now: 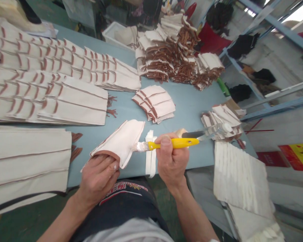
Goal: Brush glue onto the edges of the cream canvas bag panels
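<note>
My left hand (99, 174) grips the near end of a cream fabric piece with brown edging (123, 139), holding it above the blue table (192, 101). My right hand (170, 158) is closed around a yellow-handled brush (175, 144). The brush's white-coated bristles (138, 146) touch the right edge of the fabric piece. A narrow white strip (150, 154) lies on the table under the brush.
Rows of overlapped cream pieces (53, 77) cover the left of the table. A small fanned stack (155, 102) lies ahead, tall piles with brown trim (176, 53) stand at the back, and white sheets (239, 178) sit on the right. A white tray (113, 33) stands behind.
</note>
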`<state>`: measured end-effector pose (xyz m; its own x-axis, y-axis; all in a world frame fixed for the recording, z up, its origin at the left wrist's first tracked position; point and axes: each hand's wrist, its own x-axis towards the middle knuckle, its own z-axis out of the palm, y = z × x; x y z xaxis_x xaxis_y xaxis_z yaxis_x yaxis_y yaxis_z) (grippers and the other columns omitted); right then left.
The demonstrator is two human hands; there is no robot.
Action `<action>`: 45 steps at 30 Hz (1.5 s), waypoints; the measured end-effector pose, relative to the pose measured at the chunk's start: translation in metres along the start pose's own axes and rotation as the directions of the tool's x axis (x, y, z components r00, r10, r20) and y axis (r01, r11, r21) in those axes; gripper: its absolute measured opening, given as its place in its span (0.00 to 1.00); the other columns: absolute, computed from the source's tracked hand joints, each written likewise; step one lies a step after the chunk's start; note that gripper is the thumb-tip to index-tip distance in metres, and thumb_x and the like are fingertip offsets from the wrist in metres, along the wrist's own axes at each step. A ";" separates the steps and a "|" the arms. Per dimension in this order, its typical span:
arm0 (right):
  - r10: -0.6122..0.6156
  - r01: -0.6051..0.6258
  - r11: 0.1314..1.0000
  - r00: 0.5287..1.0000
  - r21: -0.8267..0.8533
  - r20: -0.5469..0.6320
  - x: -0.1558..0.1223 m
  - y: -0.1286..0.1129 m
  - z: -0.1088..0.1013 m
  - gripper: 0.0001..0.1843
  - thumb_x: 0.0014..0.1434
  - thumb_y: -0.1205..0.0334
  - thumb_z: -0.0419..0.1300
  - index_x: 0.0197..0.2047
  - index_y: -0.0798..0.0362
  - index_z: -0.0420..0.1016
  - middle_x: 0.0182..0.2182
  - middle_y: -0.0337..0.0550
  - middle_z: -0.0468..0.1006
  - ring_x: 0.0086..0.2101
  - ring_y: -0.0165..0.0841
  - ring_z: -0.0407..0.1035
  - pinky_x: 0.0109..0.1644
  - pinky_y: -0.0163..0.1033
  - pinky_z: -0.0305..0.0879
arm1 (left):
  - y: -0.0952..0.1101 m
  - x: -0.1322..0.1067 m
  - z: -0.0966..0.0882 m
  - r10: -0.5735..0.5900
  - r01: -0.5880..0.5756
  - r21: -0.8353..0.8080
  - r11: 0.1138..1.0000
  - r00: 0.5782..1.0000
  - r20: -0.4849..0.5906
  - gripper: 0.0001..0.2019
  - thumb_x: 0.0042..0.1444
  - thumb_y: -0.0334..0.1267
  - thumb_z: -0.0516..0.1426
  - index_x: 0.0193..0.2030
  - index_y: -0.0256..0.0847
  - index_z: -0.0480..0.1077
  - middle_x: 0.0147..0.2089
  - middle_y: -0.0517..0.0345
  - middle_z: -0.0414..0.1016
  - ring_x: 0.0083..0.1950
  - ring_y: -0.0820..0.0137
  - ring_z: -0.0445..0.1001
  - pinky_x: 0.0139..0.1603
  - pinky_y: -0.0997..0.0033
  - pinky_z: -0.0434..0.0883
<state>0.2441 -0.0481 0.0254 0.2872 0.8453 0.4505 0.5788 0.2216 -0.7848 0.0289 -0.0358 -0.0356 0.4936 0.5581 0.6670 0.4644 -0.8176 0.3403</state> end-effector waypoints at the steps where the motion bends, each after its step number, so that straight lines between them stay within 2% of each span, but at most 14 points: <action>1: -0.052 0.052 0.998 0.999 -0.027 -0.006 0.001 -0.006 0.000 0.21 0.80 0.57 0.53 0.35 0.51 0.78 0.26 0.40 0.81 0.24 0.30 0.74 0.29 0.34 0.68 | 0.000 0.000 0.001 0.001 -0.001 -0.004 1.000 1.000 -0.004 0.12 0.68 0.19 0.56 0.41 0.43 0.70 0.35 0.49 0.85 0.37 0.59 0.80 0.41 0.60 0.74; 5: -0.239 0.248 0.966 0.964 -0.078 0.112 -0.009 -0.031 -0.001 0.17 0.79 0.63 0.54 0.36 0.49 0.76 0.26 0.36 0.82 0.24 0.27 0.75 0.30 0.32 0.69 | 0.000 -0.001 0.003 0.014 -0.015 -0.038 0.999 0.999 -0.030 0.12 0.67 0.20 0.57 0.42 0.42 0.71 0.36 0.48 0.85 0.37 0.59 0.80 0.41 0.60 0.75; 9: -0.229 0.234 0.972 0.960 -0.010 0.159 -0.026 -0.045 -0.005 0.15 0.79 0.62 0.54 0.39 0.49 0.75 0.29 0.35 0.84 0.27 0.27 0.78 0.34 0.31 0.71 | 0.000 -0.003 0.005 0.014 -0.015 -0.050 0.999 0.999 -0.032 0.11 0.67 0.20 0.57 0.42 0.42 0.71 0.36 0.47 0.85 0.37 0.59 0.81 0.42 0.61 0.75; 12: -0.129 0.112 0.988 0.978 0.107 0.166 -0.037 -0.042 -0.006 0.15 0.80 0.61 0.54 0.40 0.48 0.77 0.32 0.37 0.85 0.29 0.28 0.80 0.36 0.32 0.74 | -0.002 -0.005 0.005 0.009 -0.011 -0.048 0.999 0.999 -0.041 0.11 0.65 0.19 0.56 0.41 0.42 0.72 0.36 0.46 0.85 0.39 0.58 0.81 0.43 0.60 0.76; 15: 0.064 -0.105 0.965 0.983 0.240 0.172 -0.043 -0.029 -0.003 0.16 0.80 0.57 0.55 0.41 0.49 0.79 0.33 0.39 0.84 0.31 0.31 0.80 0.36 0.34 0.75 | -0.003 -0.006 0.006 0.007 -0.010 -0.054 0.998 0.999 -0.042 0.13 0.63 0.18 0.55 0.40 0.41 0.72 0.37 0.44 0.85 0.39 0.57 0.81 0.44 0.59 0.76; 18: 0.220 -0.259 0.912 0.964 0.318 0.152 -0.038 -0.010 0.000 0.20 0.80 0.51 0.56 0.37 0.50 0.78 0.25 0.34 0.74 0.22 0.27 0.69 0.27 0.33 0.67 | -0.003 -0.006 0.007 -0.040 0.037 -0.070 0.997 0.998 -0.051 0.13 0.63 0.19 0.56 0.38 0.41 0.74 0.35 0.46 0.85 0.38 0.58 0.80 0.43 0.60 0.75; 20: 0.267 -0.280 0.899 0.960 0.337 0.084 -0.029 0.004 0.000 0.24 0.80 0.47 0.56 0.34 0.51 0.77 0.20 0.30 0.66 0.17 0.25 0.60 0.21 0.32 0.59 | -0.001 -0.004 0.009 -0.134 0.123 -0.145 0.982 0.988 -0.070 0.13 0.63 0.19 0.57 0.36 0.42 0.75 0.34 0.50 0.85 0.36 0.60 0.79 0.43 0.61 0.74; 23: 0.272 -0.229 0.896 0.960 0.381 -0.065 -0.018 0.021 -0.003 0.23 0.79 0.43 0.58 0.36 0.50 0.76 0.17 0.27 0.63 0.16 0.25 0.58 0.20 0.30 0.57 | 0.003 0.000 0.010 -0.297 0.265 -0.281 0.922 0.952 -0.076 0.14 0.64 0.21 0.57 0.33 0.43 0.75 0.33 0.54 0.85 0.36 0.64 0.80 0.42 0.65 0.74; 26: 0.198 -0.140 0.914 0.973 0.380 -0.116 -0.017 0.031 -0.006 0.16 0.79 0.47 0.59 0.44 0.49 0.77 0.19 0.28 0.72 0.17 0.26 0.63 0.21 0.30 0.63 | 0.005 0.007 0.008 -0.396 0.365 -0.295 0.883 0.917 -0.049 0.14 0.66 0.23 0.54 0.34 0.43 0.76 0.33 0.58 0.84 0.34 0.67 0.82 0.40 0.70 0.76; 30: -0.041 0.048 0.990 0.998 0.130 -0.050 -0.024 0.042 -0.007 0.12 0.80 0.57 0.56 0.52 0.50 0.81 0.24 0.33 0.83 0.19 0.27 0.73 0.25 0.31 0.74 | 0.001 0.023 0.002 -0.493 0.470 -0.289 0.834 0.870 -0.007 0.14 0.66 0.27 0.53 0.32 0.44 0.75 0.27 0.63 0.79 0.27 0.70 0.79 0.32 0.75 0.75; 35: -0.339 0.337 0.934 0.941 -0.117 0.004 -0.014 0.059 0.003 0.12 0.77 0.64 0.58 0.56 0.50 0.82 0.38 0.44 0.92 0.36 0.38 0.88 0.43 0.40 0.86 | -0.007 0.047 -0.007 -0.541 0.533 -0.314 0.786 0.838 0.066 0.14 0.64 0.29 0.52 0.30 0.43 0.75 0.28 0.61 0.80 0.30 0.68 0.80 0.32 0.75 0.75; 37: -0.394 0.402 0.901 0.916 -0.162 0.081 -0.007 0.064 0.008 0.11 0.76 0.63 0.59 0.55 0.50 0.83 0.42 0.47 0.92 0.40 0.41 0.89 0.44 0.43 0.87 | -0.010 0.057 -0.010 -0.547 0.542 -0.338 0.769 0.832 0.088 0.14 0.63 0.30 0.52 0.29 0.43 0.74 0.28 0.61 0.78 0.30 0.69 0.77 0.32 0.75 0.74; 41: -0.425 0.449 0.889 0.883 -0.093 0.202 -0.003 0.069 0.017 0.07 0.75 0.63 0.62 0.52 0.50 0.82 0.37 0.44 0.90 0.34 0.38 0.87 0.37 0.39 0.83 | -0.012 0.064 -0.012 -0.556 0.552 -0.401 0.731 0.823 0.118 0.11 0.58 0.31 0.53 0.26 0.44 0.71 0.27 0.62 0.76 0.31 0.69 0.76 0.36 0.73 0.74; 45: -0.475 0.498 0.866 0.845 -0.041 0.245 -0.012 0.070 0.020 0.05 0.76 0.66 0.62 0.47 0.51 0.80 0.32 0.42 0.87 0.29 0.34 0.83 0.35 0.36 0.78 | -0.011 0.029 -0.009 -0.633 0.611 -0.446 0.654 0.765 0.120 0.10 0.62 0.36 0.57 0.32 0.45 0.79 0.33 0.58 0.84 0.37 0.63 0.81 0.42 0.67 0.78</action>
<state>0.2659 -0.0326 -0.0434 -0.2187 0.7284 0.6494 0.6760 0.5930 -0.4375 0.0316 -0.0116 -0.0139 0.1715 0.9613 0.2155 0.2779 -0.2571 0.9256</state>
